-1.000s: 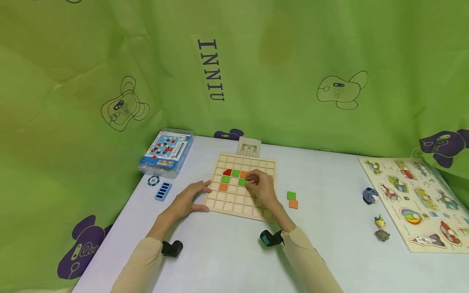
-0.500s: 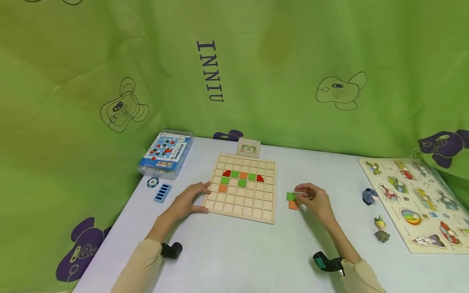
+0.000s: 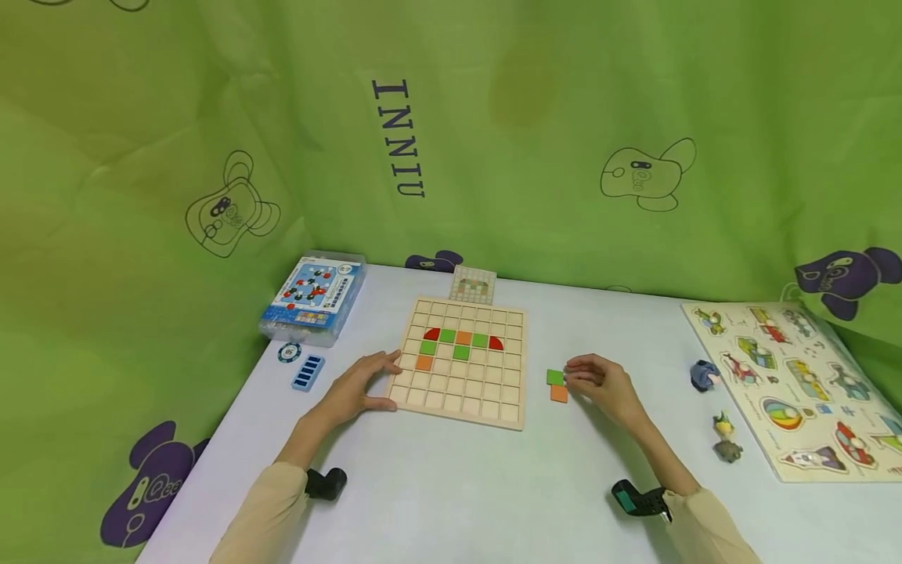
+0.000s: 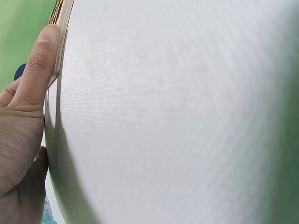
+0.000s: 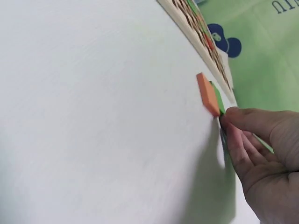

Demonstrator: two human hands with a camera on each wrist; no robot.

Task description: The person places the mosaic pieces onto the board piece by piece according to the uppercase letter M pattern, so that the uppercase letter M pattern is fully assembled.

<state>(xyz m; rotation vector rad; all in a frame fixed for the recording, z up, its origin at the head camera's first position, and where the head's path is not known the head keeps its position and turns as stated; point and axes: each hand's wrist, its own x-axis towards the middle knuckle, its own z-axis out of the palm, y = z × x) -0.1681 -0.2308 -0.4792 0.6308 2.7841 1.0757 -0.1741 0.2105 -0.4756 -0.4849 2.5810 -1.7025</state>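
On the table lies a wooden grid board [image 3: 465, 403] with green, orange and red tiles set in its upper part. My left hand [image 3: 358, 385] rests at the board's left side, thumb and fingers spread along its edge. In the left wrist view the thumb [image 4: 41, 60] lies against the board's rim. A green square tile [image 3: 555, 377] and an orange square tile [image 3: 559, 394] lie right of the board, corner to corner. My right hand [image 3: 606, 389] has its thumb and fingertips drawn together right at the green tile's edge; I cannot tell whether they pinch it.
A pattern card [image 3: 473, 284] lies behind the board. To the left are a boxed model kit [image 3: 310, 294], a round chip [image 3: 289, 352] and a blue slotted piece [image 3: 308, 373]. A picture puzzle board [image 3: 796, 392] and small figures [image 3: 705, 376] occupy the right side.
My right hand has moved from over the grid board to the loose tiles at the right, uncovering more tiles on the board. My left hand stays at the board's left edge.
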